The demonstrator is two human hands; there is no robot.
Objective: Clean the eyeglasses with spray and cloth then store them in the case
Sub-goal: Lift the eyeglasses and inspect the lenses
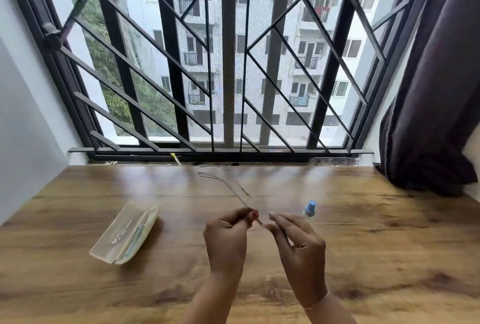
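Two hands are working close together at pic centre, over the tabletop [389,232]. Left hand [228,230] is pinching the glasses [240,199] w/ curled fingers; right hand [298,240] is pinching the other side btwn thumb & fingertips, its other fingers lying loose. Glasses are clear plastic and blurring into the wood; the arms are pointing to 12 o'clock, twd the window. Spray [310,208] w/ blue cap is standing at 1 o'clock of the right hand, just beside it. Case [127,232] is lying open at 9 o'clock, well apart, w/ a bluish strip inside, prob. the cloth [135,240].

Judging: glasses are looking light, thin, springy in the arms, fragile at the hinges; lenses are likely smudging fast. Holding by rim or bridge is looking safest, not lens faces or arm tips.
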